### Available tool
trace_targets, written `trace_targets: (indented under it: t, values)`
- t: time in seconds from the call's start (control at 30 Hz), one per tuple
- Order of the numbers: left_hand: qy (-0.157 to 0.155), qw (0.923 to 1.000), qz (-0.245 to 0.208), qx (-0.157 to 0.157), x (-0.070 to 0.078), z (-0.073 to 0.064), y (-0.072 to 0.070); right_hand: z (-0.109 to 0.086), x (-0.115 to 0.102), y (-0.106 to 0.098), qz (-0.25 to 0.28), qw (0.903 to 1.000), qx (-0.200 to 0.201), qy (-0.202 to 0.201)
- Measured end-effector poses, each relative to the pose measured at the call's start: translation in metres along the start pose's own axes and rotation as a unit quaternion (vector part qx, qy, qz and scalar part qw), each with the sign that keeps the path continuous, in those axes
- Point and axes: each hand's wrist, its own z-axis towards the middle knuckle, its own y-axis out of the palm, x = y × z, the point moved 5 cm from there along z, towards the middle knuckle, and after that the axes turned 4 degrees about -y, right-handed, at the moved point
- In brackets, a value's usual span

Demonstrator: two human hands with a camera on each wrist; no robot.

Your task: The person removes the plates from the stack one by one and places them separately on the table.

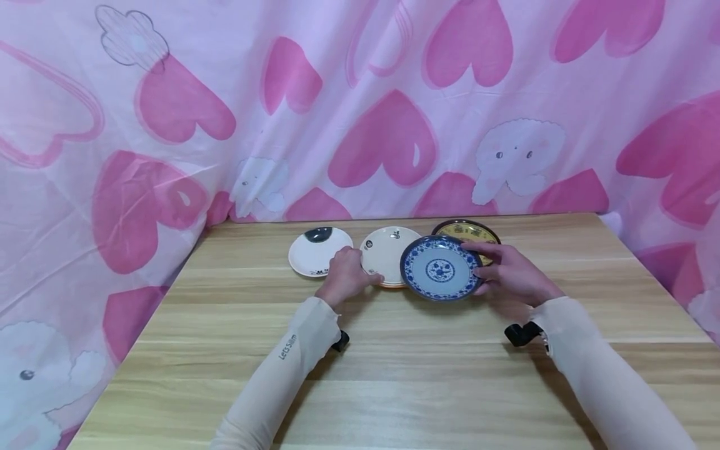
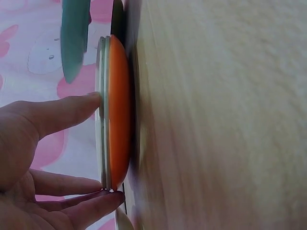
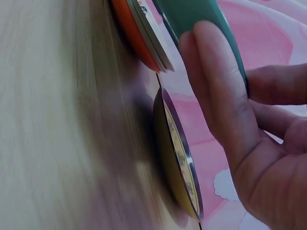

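Just right of a cream plate stack (image 1: 388, 255) on a wood-grain surface (image 1: 405, 394), a person's right hand (image 1: 514, 273) grips a blue-and-white floral plate (image 1: 440, 270) by its rim, tilted and clear of the surface. The left hand (image 1: 345, 275) holds the stack's rim between thumb and fingers. A white plate with a dark patch (image 1: 311, 255) lies left of the stack; a dark-rimmed yellow plate (image 1: 468, 231) lies to its right. The step appears to be handling the floral plate while steadying the stack; any move over the stack would call for levelling that plate. The floral plate and right hand hide much of the yellow plate, the left hand covers the white plate's edge, and the stack's exact count is hard to make out.
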Motion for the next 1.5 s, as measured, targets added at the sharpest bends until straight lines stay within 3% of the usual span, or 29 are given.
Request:
trace_targets:
  t: [0.2, 1.0, 1.5]
  values:
    - [0.015, 0.9998, 0.009, 0.007, 0.000, -0.001, -0.001, -0.009, 0.004, -0.003, 0.005, 0.9996, -0.026, 0.006]
    - [0.012, 0.9999, 0.005, 0.003, 0.000, 0.001, 0.001, -0.038, 0.036, -0.019, 0.000, 0.9975, -0.070, 0.007]
    - [0.022, 0.9998, -0.001, 0.001, -0.002, 0.003, 0.002, -0.047, 0.045, -0.027, 0.033, 0.9947, -0.097, 0.012]
